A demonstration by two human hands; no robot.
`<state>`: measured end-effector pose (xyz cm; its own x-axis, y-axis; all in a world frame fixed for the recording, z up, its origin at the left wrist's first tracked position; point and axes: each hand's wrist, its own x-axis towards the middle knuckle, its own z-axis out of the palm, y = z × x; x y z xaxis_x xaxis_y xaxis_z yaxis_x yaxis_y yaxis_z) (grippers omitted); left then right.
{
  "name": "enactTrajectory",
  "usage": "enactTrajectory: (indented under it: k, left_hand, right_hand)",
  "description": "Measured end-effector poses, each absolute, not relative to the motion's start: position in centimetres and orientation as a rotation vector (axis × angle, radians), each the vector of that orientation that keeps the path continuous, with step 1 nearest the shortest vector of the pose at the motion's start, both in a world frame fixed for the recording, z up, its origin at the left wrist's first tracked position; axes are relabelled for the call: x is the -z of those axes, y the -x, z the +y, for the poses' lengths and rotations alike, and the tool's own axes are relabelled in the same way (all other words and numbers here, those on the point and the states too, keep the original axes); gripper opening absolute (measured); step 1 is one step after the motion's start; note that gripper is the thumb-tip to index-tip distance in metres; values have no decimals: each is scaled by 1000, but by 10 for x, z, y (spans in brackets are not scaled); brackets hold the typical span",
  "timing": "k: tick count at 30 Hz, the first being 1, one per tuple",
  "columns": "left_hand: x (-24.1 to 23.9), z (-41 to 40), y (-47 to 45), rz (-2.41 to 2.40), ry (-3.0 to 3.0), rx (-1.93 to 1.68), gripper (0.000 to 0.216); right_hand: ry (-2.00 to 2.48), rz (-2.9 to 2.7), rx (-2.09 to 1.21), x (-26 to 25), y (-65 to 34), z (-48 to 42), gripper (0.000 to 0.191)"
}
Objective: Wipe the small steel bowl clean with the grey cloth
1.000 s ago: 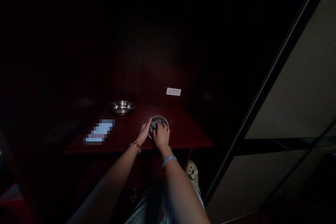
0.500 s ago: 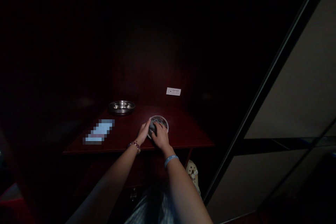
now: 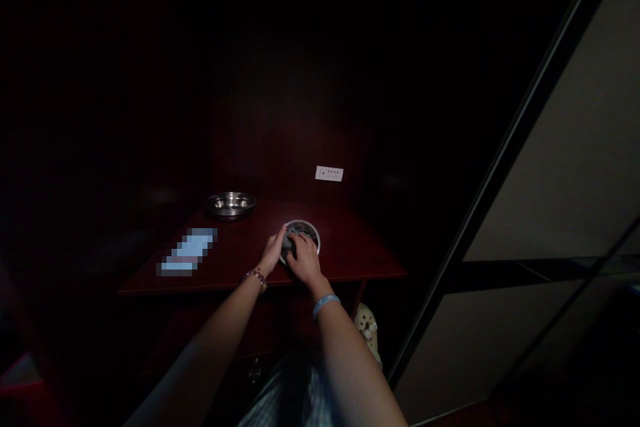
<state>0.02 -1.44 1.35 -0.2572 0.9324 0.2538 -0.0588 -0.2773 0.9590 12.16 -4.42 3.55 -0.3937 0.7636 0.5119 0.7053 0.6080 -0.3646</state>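
On a dark red wooden table [image 3: 350, 260] lies a small round dish [image 3: 311, 232] with a pale rim. My left hand [image 3: 273, 255] rests against the dish's left edge, fingers curled round it. My right hand [image 3: 303, 261] presses a grey cloth [image 3: 291, 240] into the dish, fingers bent over the cloth. A beaded bracelet is on my left wrist and a blue band on my right. The scene is very dim.
A shiny metal bowl [image 3: 231, 204] stands at the back left of the table. A blurred flat rectangle [image 3: 187, 251] lies left of my hands. A white socket plate [image 3: 329, 173] is on the back panel. A pale sliding door [image 3: 550, 213] stands to the right.
My right hand has slid a little to the left over the dish with the cloth. My left hand has stayed at the dish's edge.
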Motion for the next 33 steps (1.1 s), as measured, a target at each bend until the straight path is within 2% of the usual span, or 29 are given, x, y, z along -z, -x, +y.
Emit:
enactTrajectory:
  k: [20,33]
  left_hand:
    - [-11,-11,1,1175,-1158,-1669,69]
    - [-14,-14,1,1246,-1149,-1686,70]
  right_hand:
    - [1036,-2200,-342,-34,-126,-37,33]
    - [1231,-2236,-315,-37,-124,-39,31]
